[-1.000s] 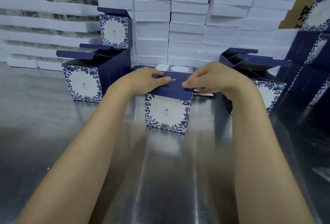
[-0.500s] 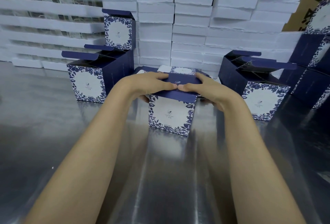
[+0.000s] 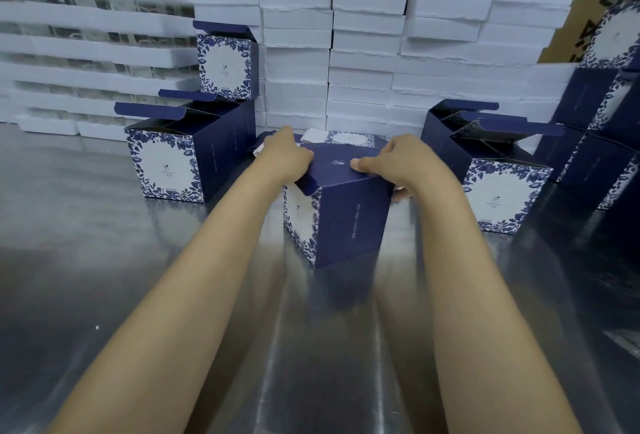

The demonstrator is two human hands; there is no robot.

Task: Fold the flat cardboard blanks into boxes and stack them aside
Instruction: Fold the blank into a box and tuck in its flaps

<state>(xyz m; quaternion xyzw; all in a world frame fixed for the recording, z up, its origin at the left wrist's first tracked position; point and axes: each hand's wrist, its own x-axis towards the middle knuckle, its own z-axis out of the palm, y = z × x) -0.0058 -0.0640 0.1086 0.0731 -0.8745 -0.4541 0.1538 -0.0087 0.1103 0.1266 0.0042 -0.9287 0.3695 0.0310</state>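
Box (image 3: 349,222) stands rotated since the earlier frame, one corner now nearest. Left hand (image 3: 287,158) and right hand (image 3: 405,162) clamp curled fingers on its closed top.

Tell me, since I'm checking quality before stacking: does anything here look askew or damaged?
One thing: on the box gripped by the left hand and right hand, the lid flap laps outside the patterned side near the left corner rather than tucking in. No tears or crushing show.
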